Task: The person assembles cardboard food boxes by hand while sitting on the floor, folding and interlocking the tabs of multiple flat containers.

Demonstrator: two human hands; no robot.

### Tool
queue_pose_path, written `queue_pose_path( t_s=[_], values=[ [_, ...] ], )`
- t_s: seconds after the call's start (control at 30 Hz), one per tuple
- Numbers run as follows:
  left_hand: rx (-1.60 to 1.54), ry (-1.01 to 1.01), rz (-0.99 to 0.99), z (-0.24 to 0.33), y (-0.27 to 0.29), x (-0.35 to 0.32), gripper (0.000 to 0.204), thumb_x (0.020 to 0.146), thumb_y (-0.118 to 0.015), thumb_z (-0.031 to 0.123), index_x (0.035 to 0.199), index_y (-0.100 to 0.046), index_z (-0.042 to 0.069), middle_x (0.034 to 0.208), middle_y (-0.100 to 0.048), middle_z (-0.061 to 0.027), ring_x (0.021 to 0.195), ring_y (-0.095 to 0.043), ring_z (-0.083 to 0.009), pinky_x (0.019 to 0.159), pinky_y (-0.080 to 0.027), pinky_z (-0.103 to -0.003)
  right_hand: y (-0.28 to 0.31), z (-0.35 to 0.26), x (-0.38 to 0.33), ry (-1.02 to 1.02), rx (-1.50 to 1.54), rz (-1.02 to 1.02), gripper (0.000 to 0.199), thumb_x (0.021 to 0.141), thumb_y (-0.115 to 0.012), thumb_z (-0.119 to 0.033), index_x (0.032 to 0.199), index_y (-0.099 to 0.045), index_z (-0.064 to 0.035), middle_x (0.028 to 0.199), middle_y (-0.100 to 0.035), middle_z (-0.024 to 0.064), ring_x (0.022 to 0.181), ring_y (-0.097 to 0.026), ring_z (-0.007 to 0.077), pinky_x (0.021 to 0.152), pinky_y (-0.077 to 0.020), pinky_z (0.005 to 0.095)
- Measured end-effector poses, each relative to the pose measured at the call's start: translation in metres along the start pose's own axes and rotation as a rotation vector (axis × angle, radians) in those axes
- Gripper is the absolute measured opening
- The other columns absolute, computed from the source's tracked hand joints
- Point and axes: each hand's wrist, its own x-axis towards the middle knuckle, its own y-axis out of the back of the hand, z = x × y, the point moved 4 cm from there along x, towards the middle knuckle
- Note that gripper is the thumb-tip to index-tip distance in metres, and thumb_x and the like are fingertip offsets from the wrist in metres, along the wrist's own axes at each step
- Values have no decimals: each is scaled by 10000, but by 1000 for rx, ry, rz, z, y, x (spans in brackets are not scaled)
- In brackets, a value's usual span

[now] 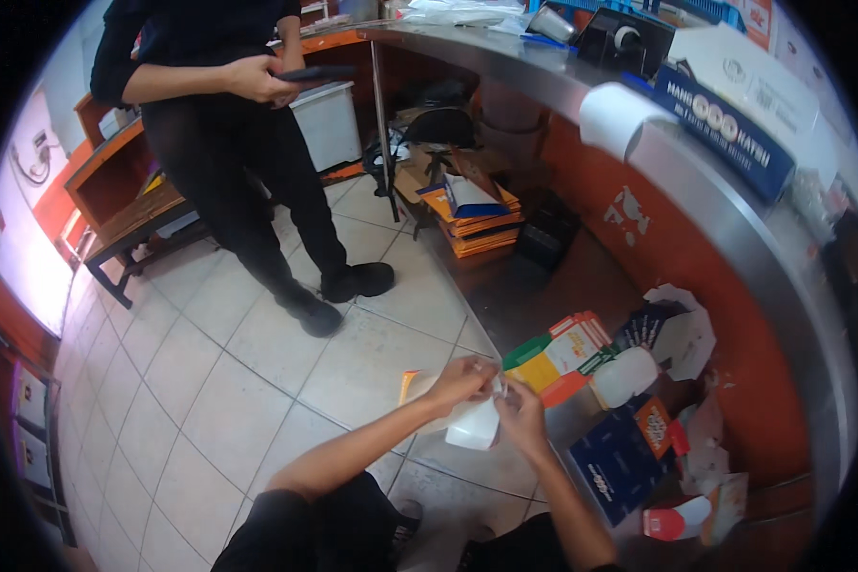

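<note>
My left hand [463, 384] and my right hand [521, 408] meet over the floor, fingers pinched together on a white cardboard carton [473, 426]. The carton looks part-folded, with a strip of orange showing on its left beyond my left hand. My fingers hide its upper edge. Just right of my hands, a stack of flat green, yellow and red cartons [562, 357] lies on the low shelf. Against that stack rests a pale, rounded white carton [624, 377].
Dark blue flat boxes [612, 467] and a red-and-white carton [677, 520] lie nearer on the shelf [491, 300]. Farther along it are stacked orange cartons [481, 224]. A metal counter [715, 176] curves above. Another person [238, 172] stands ahead, holding a dark flat device [316, 73].
</note>
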Motion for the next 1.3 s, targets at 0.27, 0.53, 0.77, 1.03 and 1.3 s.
queue_pose_path(
  t_s=[0.27,0.53,0.77,1.03,1.3],
  values=[
    [-133,140,520,-127,-59,-117,131,870,-677,57,982,-626,14,885,-675,-69,784,-648,-141,639,-529,-276,-18,8,-165,-359,156,303,174,886,-742,-61,943,-583,-24,889,-665,53,850,-625,105,744,-514,269],
    [296,188,340,-131,-120,-108,231,860,-678,251,1017,-654,82,984,-716,-170,899,-712,-333,799,-557,-406,3,9,-222,-580,-68,443,180,881,-717,-28,984,-571,-11,933,-664,81,901,-646,171,829,-546,342],
    [63,85,539,-93,-120,-88,251,829,-665,83,1065,-581,63,893,-707,-164,816,-712,-291,726,-556,-406,18,1,-164,-346,41,470,230,843,-749,-17,985,-568,-13,960,-667,81,867,-612,139,782,-531,307],
    [-182,341,548,-110,-133,-148,360,830,-642,20,1154,-499,82,935,-685,-143,796,-677,-229,656,-544,-374,16,-46,-218,-507,-150,369,208,861,-739,-17,953,-552,-30,975,-667,73,918,-612,121,779,-538,296],
    [-1073,629,430,-113,-163,-286,418,880,-653,52,1246,-455,13,1109,-602,-158,999,-657,-294,840,-569,-456,50,-159,-268,-423,-320,-66,287,793,-676,99,1050,-605,-6,995,-637,158,899,-666,276,722,-584,353]
  ],
)
